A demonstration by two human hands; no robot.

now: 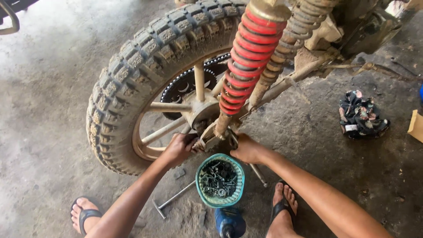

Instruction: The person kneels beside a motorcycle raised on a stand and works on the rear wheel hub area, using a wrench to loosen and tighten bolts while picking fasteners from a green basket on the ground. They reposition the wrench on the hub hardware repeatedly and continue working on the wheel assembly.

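A muddy motorcycle rear wheel [132,79] with a knobby tyre stands in front of me. A red coil shock absorber [249,53] runs down to the axle area. My left hand [178,147] grips the lower shock mount and axle end by the hub [200,110]. My right hand [247,150] is closed on a metal tool [258,174] next to the same mount. Both hands meet just above a small teal basket [238,187] filled with several bolts and nuts.
A T-handle wrench [174,199] lies on the concrete floor left of the basket. A blue power tool [230,222] sits below it. My sandalled feet [282,205] flank the basket. A patterned cloth [362,115] and a piece of cardboard [416,125] lie to the right.
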